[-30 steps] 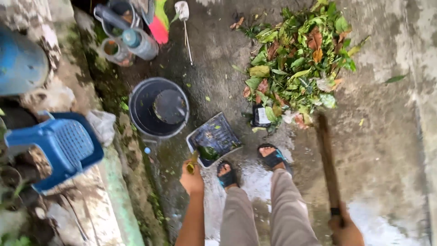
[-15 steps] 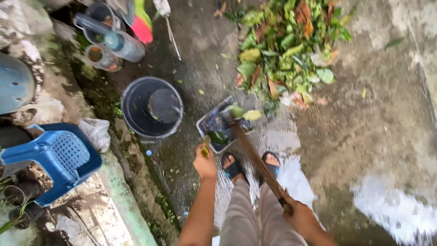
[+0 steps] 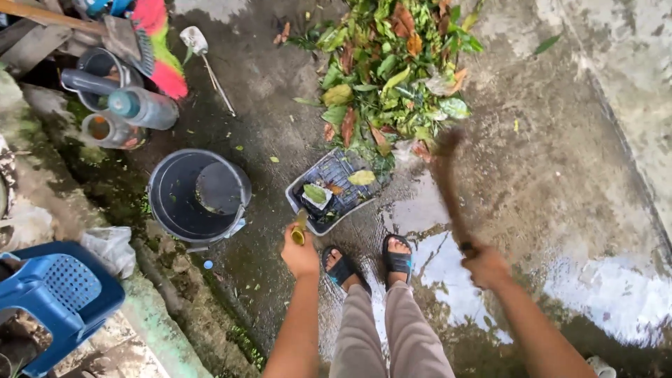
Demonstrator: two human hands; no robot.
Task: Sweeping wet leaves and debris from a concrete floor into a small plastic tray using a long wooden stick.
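Right, far left first: a blue chair (image 3: 52, 297) is cut off by the frame's edge, its seat only half in view, with a crumpled bag (image 3: 112, 248) beside it on the mossy kerb. Up in the corner there's a clutter of tubs and a bottle (image 3: 143, 107), partly tucked under a pink brush (image 3: 157, 59), hard to sort out one from another. Next along, a black bucket (image 3: 199, 196) stands on the wet concrete with a round lid lying inside it.

Now the left hand (image 3: 301, 253): fingers curled tight around a yellowish handle, fist closed on it. That handle runs to the dustpan (image 3: 336, 189), a grey grid-like one, lying on the ground just ahead of the sandalled feet (image 3: 371, 262), a few leaves already in it. Its far lip touches the edge of the leaf pile (image 3: 392, 77), which is cut off at the top of the frame.

Over to the right hand (image 3: 484, 266): clenched around the end of a broom (image 3: 448, 185). It's blurred with motion, so the head near the pile is hard to make out.

Right of that, plenty of open wet concrete, with bright puddles, running out to a raised pale edge along the far right.
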